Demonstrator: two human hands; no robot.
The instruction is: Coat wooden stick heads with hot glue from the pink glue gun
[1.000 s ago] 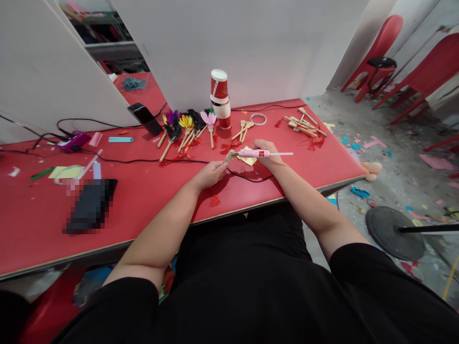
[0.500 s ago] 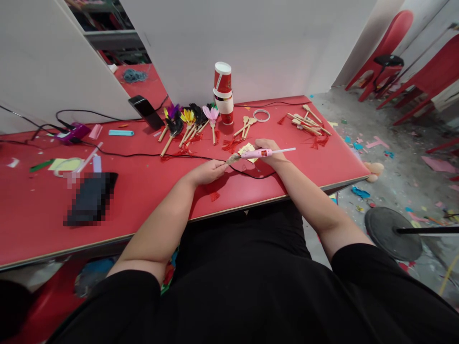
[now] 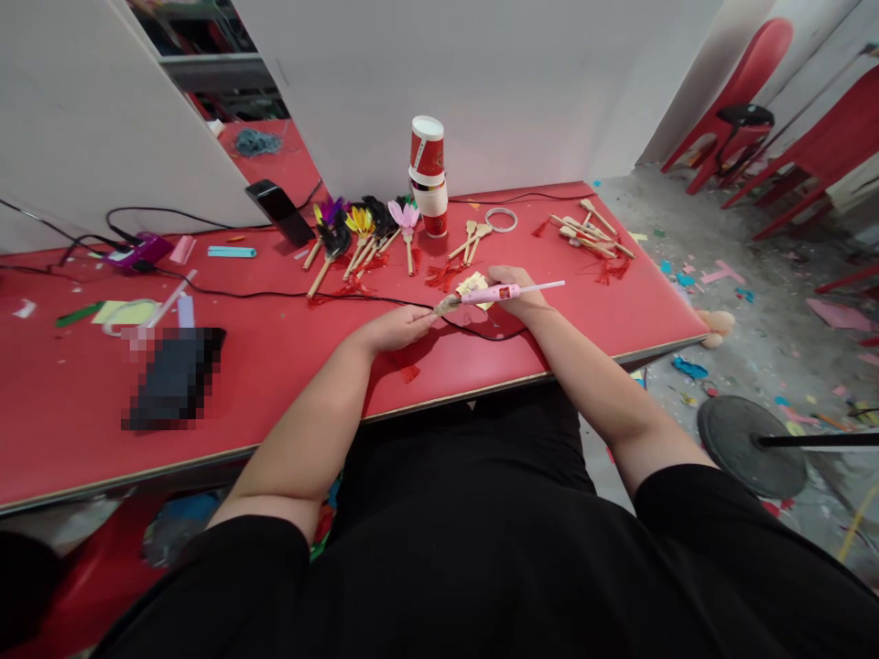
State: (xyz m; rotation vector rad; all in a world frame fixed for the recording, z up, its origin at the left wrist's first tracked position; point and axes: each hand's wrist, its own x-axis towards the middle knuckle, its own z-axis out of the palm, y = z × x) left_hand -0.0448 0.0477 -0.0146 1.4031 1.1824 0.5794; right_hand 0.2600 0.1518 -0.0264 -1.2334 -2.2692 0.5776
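My right hand is closed around a pink glue gun with a white glue stick poking out to the right; its nozzle points left. My left hand rests on the red table with fingers pinched on a small piece that meets the nozzle tip; I cannot make out what that piece is. A yellow paper scrap lies under the gun. A black cable runs across the table past both hands. A red tassel lies near my left wrist.
Beyond the hands lie several wooden sticks with coloured feathers, stacked paper cups, a tape ring, more sticks with red tassels, and a phone. A blurred dark object is at left. Red chairs and a round black stand base are at right.
The view has shifted slightly; both hands stay together at the glue gun's tip, with the gun now tilted a little, its stick end higher than a second ago.
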